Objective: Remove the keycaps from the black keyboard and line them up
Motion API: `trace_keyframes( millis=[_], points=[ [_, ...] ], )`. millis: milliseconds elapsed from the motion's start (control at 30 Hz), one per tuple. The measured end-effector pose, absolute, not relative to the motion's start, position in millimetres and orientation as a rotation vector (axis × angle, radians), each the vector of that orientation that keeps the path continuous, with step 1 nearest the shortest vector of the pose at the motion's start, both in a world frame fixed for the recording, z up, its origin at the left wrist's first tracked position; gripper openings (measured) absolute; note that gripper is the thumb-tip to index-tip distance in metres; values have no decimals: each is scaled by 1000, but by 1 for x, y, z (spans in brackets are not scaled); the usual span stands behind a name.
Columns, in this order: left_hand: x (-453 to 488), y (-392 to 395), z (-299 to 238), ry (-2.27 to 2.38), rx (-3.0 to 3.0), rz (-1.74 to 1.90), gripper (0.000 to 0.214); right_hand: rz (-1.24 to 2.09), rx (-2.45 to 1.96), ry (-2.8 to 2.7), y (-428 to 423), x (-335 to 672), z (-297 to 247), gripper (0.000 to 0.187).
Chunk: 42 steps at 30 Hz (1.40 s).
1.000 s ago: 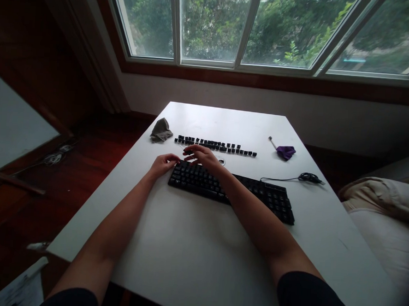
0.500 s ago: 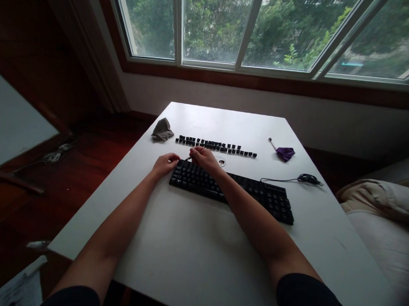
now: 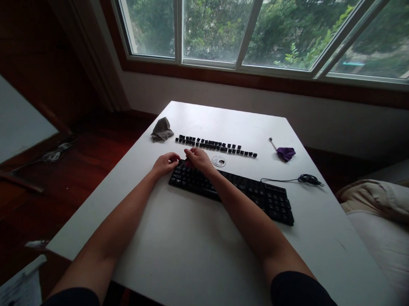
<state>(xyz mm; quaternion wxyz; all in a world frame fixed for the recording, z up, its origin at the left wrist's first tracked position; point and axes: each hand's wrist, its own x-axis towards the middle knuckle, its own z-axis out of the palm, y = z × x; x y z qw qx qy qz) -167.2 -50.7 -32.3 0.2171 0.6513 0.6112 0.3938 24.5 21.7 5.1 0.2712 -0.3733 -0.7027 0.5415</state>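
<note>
A black keyboard (image 3: 203, 178) lies at a slant on the white table. My left hand (image 3: 165, 163) rests at its far left corner, fingers curled and touching the edge. Over the keyboard's upper left keys, my right hand (image 3: 200, 160) is closed in a pinch. A thin, short tool showed between these fingers earlier; now it is mostly hidden and its kind is unclear. Beyond the hands, loose black keycaps (image 3: 212, 145) stand in two rows.
A grey cloth (image 3: 162, 129) lies at the far left of the table (image 3: 171, 243). On the right are a purple cloth (image 3: 285, 153), a small brush (image 3: 272, 143) and a coiled cable (image 3: 308, 179). A round disc (image 3: 218, 161) sits behind the keyboard.
My right hand has shifted slightly left and lower, toward the keyboard's corner keys, uncovering the round disc. My left hand has stayed at the corner.
</note>
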Motion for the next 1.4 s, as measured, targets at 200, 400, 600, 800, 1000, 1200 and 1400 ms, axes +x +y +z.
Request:
trace_keyframes(
  millis=[200,400,600,800,1000,1200,1400],
  points=[
    [-167,-50,-34,1722,1784,1085,23,1443,-1006,-2081,35,10,16,51],
    [-170,-49,-36,1712,1831,1070,23,1473,-878,-2269,45,-2,25,55],
    [-172,-48,-38,1697,1942,1047,21,1376,-885,-2338,40,-2,29,57],
    [-172,-47,-41,1709,1936,1059,22,1642,-896,-2267,42,4,34,55],
    [-172,-47,-40,1804,1943,996,18,1145,-833,-2529,16,9,49,49],
    [-171,-48,-38,1789,1990,998,18,649,-857,-2616,-11,16,52,34],
    [-172,-49,-35,1828,1986,953,10,413,-832,-2703,-27,21,43,34]
  ],
)
